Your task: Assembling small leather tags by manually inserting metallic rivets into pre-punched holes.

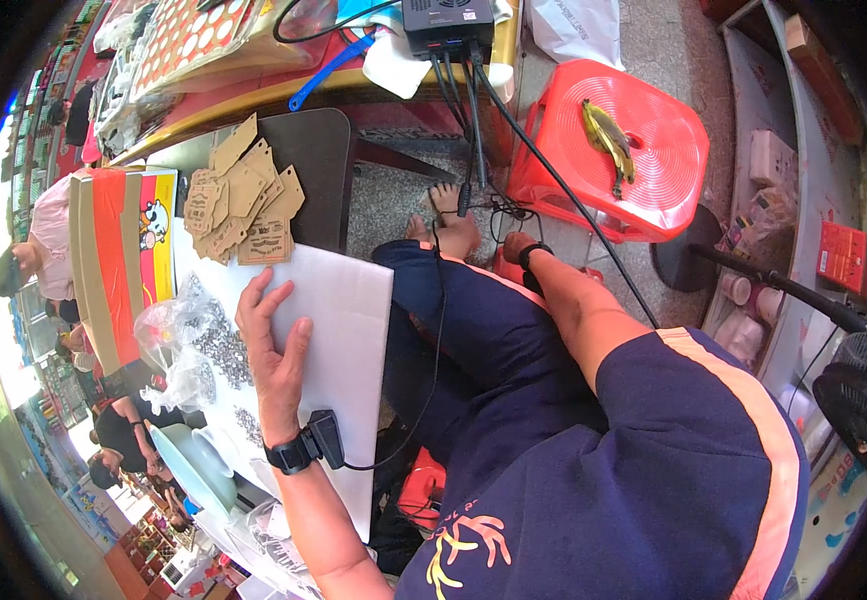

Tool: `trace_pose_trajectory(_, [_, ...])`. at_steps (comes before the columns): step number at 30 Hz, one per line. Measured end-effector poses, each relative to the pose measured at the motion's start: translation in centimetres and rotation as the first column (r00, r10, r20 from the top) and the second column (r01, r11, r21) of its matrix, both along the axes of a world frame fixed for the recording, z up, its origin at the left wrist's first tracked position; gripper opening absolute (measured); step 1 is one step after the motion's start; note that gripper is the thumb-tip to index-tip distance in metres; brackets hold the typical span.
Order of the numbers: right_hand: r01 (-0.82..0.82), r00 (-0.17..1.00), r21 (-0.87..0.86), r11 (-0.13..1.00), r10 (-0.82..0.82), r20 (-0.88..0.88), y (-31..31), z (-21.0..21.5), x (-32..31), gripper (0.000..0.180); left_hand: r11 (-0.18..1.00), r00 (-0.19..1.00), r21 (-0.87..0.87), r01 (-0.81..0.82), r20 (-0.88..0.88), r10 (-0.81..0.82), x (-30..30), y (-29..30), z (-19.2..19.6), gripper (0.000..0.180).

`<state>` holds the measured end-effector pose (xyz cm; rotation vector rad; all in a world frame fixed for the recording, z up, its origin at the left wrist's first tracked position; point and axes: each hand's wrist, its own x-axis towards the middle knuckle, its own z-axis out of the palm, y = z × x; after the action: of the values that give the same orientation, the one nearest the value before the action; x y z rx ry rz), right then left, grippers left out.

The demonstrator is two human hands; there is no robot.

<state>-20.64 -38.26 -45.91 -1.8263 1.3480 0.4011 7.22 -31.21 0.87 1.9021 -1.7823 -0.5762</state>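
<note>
My left hand (pixel 274 345), with a black band and a small black box on its wrist, is over a white board (pixel 349 310). Its fingers are apart and slightly bent, and nothing shows in them. Just beyond the fingertips is a loose pile of brown card tags (pixel 244 205). Beside the hand, many small silvery metal pieces (pixel 219 345) spill by a clear plastic bag (pixel 169 325). My right hand (pixel 519 247), wearing a black wristband, hangs low past my knee, near something red at floor level. Its fingers are too hidden to read.
A red plastic stool (pixel 669 160) holds a spotted banana (pixel 609 145). Black cables (pixel 574 195) run from a black box (pixel 449 25) to the floor. A fan (pixel 859 390) stands at right. Pale green bowls (pixel 189 470) and a cardboard box (pixel 104 265) flank the board. Other people are farther left.
</note>
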Motion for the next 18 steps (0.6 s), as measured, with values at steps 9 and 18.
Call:
trace_pose_trajectory(9, [-0.143,0.989,0.000,0.990,0.143,-0.048,-0.4,-0.3,-0.3,0.029,0.999,0.999,0.034,-0.003,0.039,0.002,0.0,0.0,0.2,0.038])
trace_pose_trajectory(18, [-0.193,0.977,-0.043,0.980,0.188,-0.099,-0.2,-0.8,0.1,0.028,1.000,1.000,0.009,-0.026,0.004,0.026,0.1,0.2,0.0,0.037])
